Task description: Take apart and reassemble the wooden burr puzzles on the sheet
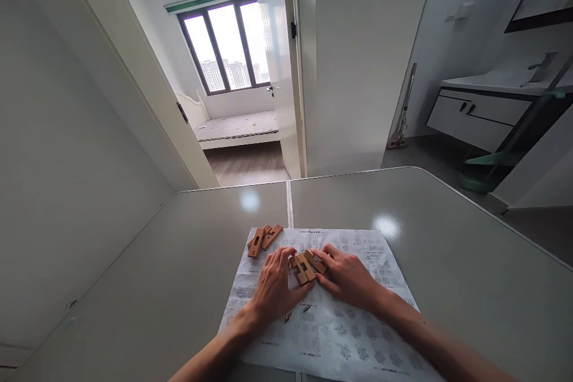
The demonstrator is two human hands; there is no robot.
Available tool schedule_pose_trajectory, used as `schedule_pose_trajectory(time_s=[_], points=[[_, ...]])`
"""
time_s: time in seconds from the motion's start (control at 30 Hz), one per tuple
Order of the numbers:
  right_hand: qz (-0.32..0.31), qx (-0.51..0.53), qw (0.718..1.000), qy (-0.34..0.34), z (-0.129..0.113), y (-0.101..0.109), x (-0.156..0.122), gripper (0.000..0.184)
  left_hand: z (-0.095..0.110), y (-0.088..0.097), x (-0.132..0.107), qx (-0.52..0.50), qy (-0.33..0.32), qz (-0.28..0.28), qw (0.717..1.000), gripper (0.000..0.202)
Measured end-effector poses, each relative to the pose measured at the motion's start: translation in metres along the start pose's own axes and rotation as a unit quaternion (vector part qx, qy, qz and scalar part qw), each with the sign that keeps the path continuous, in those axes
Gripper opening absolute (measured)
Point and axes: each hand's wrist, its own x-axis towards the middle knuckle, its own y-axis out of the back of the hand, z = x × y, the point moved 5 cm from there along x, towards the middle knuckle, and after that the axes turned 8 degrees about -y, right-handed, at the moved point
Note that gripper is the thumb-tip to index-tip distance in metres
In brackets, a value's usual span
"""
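Several notched wooden puzzle pieces [303, 268] lie together on a printed paper sheet [380, 340]. My left hand [275, 280] curves around their left side, fingers at the top edge and thumb at the bottom edge. From the right, my right hand [347, 274] grips a tilted wooden puzzle piece [317, 262] between thumb and fingers, against the others. At the sheet's upper left corner rests a small pile of slotted wooden pieces [256, 243], with some overlapping. The inner surfaces of the pieces between my hands are partly hidden by my fingers.
The sheet lies on a glossy grey table [179, 262] with a seam [289, 203] down its middle. Past the far edge stand an open door [280, 65], a bed [242, 125] by a window, and a washbasin cabinet [478, 110] at right.
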Motion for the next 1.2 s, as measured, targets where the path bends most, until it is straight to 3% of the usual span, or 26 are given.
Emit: schedule_pose_trajectory(time_s=[0.47, 0.77, 1.0, 1.2], points=[[-0.002, 0.021, 0.998, 0.053, -0.0075, -0.0018, -0.0028, 0.062, 0.0051, 0.0021, 0.0030, -0.004, -0.017, -0.021, 1.000, 0.062], [0.018, 0.015, 0.998, 0.055, -0.0061, -0.0037, -0.0030, 0.047, 0.0049, 0.0039, 0.0033, 0.003, -0.005, -0.013, 1.000, 0.060], [0.015, 0.064, 0.997, 0.037, -0.0042, -0.0041, -0.0036, 0.057, 0.0047, 0.0031, 0.0036, 0.003, -0.005, -0.017, 1.000, 0.058], [0.000, 0.128, 0.990, 0.062, -0.0085, -0.0004, -0.0043, 0.067, 0.0059, 0.0055, 0.0042, -0.002, -0.010, -0.008, 1.000, 0.063]])
